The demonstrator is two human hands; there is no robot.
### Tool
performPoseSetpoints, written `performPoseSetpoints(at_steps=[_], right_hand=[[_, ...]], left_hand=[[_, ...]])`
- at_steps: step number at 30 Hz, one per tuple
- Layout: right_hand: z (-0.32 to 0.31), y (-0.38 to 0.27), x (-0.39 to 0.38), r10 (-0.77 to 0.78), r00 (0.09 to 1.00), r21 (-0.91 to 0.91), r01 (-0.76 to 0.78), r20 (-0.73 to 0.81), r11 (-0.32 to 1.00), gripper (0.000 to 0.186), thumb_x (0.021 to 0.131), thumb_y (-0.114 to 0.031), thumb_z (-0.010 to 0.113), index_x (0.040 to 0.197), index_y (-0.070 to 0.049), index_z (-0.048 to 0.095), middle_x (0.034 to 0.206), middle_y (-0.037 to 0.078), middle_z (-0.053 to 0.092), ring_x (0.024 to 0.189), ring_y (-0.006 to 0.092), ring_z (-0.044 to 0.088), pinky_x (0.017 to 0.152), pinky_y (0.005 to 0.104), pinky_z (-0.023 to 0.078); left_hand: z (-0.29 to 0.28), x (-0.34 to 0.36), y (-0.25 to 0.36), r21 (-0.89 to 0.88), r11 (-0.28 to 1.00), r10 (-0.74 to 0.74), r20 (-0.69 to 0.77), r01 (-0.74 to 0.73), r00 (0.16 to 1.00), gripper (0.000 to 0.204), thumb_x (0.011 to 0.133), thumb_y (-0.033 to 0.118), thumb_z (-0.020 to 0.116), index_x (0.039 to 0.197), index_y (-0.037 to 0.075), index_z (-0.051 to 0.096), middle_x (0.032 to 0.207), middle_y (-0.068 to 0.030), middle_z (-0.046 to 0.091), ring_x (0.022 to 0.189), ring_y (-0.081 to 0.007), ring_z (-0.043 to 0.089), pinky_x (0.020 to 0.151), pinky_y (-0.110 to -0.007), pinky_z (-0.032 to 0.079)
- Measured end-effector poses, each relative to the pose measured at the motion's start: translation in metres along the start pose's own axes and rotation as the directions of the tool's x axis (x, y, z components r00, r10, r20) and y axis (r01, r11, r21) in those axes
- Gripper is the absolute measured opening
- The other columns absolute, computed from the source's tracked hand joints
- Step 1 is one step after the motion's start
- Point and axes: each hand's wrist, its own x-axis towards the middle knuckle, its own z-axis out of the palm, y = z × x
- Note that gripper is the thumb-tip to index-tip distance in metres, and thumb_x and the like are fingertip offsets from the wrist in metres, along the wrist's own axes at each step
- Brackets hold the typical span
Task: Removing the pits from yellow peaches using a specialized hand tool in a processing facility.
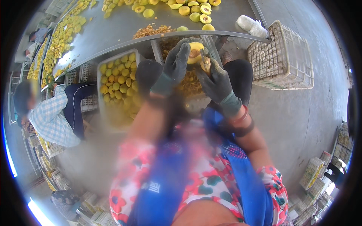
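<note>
Both my hands wear dark grey gloves and meet over a crate between my knees. My left hand (174, 67) grips a cut yellow peach (195, 52), its flesh facing up with a brownish hollow or stone at the middle. Closed around the wooden handle of a small knife (205, 64) is my right hand (218, 83). The knife's short metal blade touches the right side of the peach; how deep it goes I cannot tell. Beneath my hands, the crate (155, 49) holds yellow-brown peach pieces (190, 83).
A pale crate (101, 81) of whole yellow peaches stands left of my knees. The metal table (113, 32) ahead bears peach halves (196, 9), stones (152, 31) and a white bag (250, 25). An overturned-looking crate (281, 56) lies right. A co-worker (56, 113) sits left.
</note>
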Motion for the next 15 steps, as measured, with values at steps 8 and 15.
performPoseSetpoints(at_steps=[8, 15], right_hand=[[0.007, -0.005, -0.021, 0.022, 0.992, 0.166, -0.043, 0.126, 0.985, 0.018, 0.086, -0.013, 0.057, 0.098, 0.0, 0.053, 0.074, 0.017, 0.061, 0.062, 0.0304, 0.061, 0.057, 0.0369, 0.046], [-0.005, -0.022, -0.025, 0.274, 0.808, 0.451, -0.534, 0.522, 0.715, 0.012, 0.091, -0.013, 0.051, 0.1, -0.004, 0.054, 0.067, -0.001, 0.054, 0.051, 0.0056, 0.051, 0.042, 0.021, 0.038]], left_hand=[[0.016, -0.017, -0.01, 0.078, 0.987, 0.145, -0.101, -0.137, 0.984, 0.035, 0.099, 0.032, 0.042, 0.107, 0.002, 0.057, 0.095, -0.0053, 0.06, 0.087, -0.0121, 0.057, 0.079, -0.027, 0.047], [0.015, -0.024, -0.007, 0.085, 0.988, 0.136, -0.096, -0.128, 0.986, 0.033, 0.098, 0.029, 0.044, 0.102, 0.001, 0.059, 0.091, -0.006, 0.061, 0.081, -0.0124, 0.057, 0.074, -0.027, 0.047]])
